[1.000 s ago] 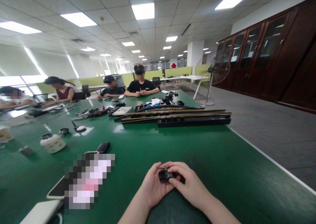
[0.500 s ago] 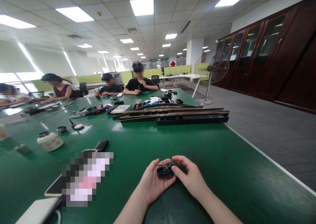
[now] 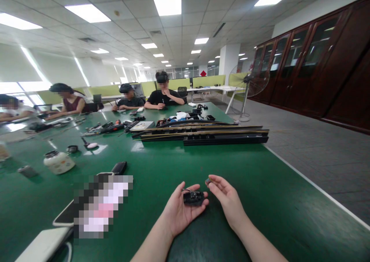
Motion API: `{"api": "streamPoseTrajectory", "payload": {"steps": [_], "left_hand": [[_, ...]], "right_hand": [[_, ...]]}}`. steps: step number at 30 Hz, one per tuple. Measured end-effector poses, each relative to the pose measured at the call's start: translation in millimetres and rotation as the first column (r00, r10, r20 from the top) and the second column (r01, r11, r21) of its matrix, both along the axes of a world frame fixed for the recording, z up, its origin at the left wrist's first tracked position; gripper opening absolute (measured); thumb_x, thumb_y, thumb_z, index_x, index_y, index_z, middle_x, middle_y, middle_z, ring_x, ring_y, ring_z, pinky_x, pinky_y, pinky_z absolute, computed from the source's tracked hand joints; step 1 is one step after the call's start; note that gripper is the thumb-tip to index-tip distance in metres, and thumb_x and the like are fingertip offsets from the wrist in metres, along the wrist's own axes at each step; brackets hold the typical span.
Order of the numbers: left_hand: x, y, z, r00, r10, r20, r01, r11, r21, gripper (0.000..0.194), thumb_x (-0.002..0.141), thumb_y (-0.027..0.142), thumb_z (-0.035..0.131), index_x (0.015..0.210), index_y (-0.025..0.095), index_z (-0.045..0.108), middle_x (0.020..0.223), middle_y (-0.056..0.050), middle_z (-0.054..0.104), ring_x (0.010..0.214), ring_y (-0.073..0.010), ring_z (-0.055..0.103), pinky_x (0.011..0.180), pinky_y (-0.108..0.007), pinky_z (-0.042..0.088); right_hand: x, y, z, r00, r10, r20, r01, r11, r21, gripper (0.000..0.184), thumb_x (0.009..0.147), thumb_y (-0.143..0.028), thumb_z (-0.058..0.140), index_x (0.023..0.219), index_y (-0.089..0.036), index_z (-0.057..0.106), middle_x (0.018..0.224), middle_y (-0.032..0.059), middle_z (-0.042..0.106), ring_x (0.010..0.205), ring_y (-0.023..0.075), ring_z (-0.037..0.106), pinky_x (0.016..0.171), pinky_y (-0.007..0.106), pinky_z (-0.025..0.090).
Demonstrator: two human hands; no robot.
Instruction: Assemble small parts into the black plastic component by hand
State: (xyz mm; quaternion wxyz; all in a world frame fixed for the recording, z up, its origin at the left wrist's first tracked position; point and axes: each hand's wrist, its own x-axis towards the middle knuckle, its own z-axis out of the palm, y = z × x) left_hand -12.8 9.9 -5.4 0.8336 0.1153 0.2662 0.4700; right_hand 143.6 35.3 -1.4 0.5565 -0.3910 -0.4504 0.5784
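Observation:
My left hand is turned palm up above the near part of the green table. In it rests a small black plastic housing with parts showing inside and a thin dark wire at its left end; the fingers curl up around it. Just to the right, my right hand pinches a tiny grey-blue piece between thumb and fingertips. That piece is apart from the housing, and is too small to identify.
Long black rails with thin brass-coloured rods lie across the table ahead. On the left are a blurred-out phone-like screen, a white jar and a grey cylinder. Tools lie farther off. Several people sit beyond.
My right hand has moved up and right, away from the black housing, with the small grey-blue piece in its fingertips. The left hand has stayed nearly in place, its palm now more exposed.

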Motion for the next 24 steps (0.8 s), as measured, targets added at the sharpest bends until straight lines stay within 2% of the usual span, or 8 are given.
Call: {"api": "streamPoseTrajectory", "payload": {"steps": [5,11,24], "left_hand": [[0,0,0.9,1.000,0.011,-0.013,-0.011,1.000,-0.014,0.052,0.080,0.048,0.045,0.115,0.010,0.039,0.102,-0.023,0.060,0.086,-0.0287,0.063,0.075,-0.034,0.045],[1,-1,0.7,1.000,0.013,-0.021,-0.014,1.000,-0.014,0.055,0.079,0.049,0.046,0.117,0.011,0.036,0.103,-0.023,0.059,0.085,-0.0288,0.064,0.075,-0.034,0.046],[0,1,-2.5,1.000,0.017,-0.015,-0.017,1.000,-0.010,0.057,0.077,0.051,0.049,0.116,0.012,0.037,0.104,-0.023,0.059,0.085,-0.0290,0.064,0.075,-0.033,0.047]], "right_hand": [[1,3,-5.6,0.991,-0.036,-0.133,0.022,0.995,-0.100,0.035,0.062,-0.037,0.072,0.091,-0.019,0.064,0.087,0.0049,0.069,0.083,0.0185,0.061,0.076,0.031,0.046],[3,5,0.4,0.944,-0.064,-0.323,-0.020,0.968,-0.249,0.032,0.058,-0.032,0.075,0.086,-0.020,0.066,0.078,0.0007,0.069,0.070,0.0112,0.059,0.066,0.022,0.046],[9,11,-5.0,0.903,-0.097,-0.419,-0.056,0.939,-0.339,0.025,0.062,-0.030,0.072,0.084,-0.021,0.066,0.076,-0.0005,0.069,0.066,0.0113,0.060,0.061,0.022,0.047]]}}
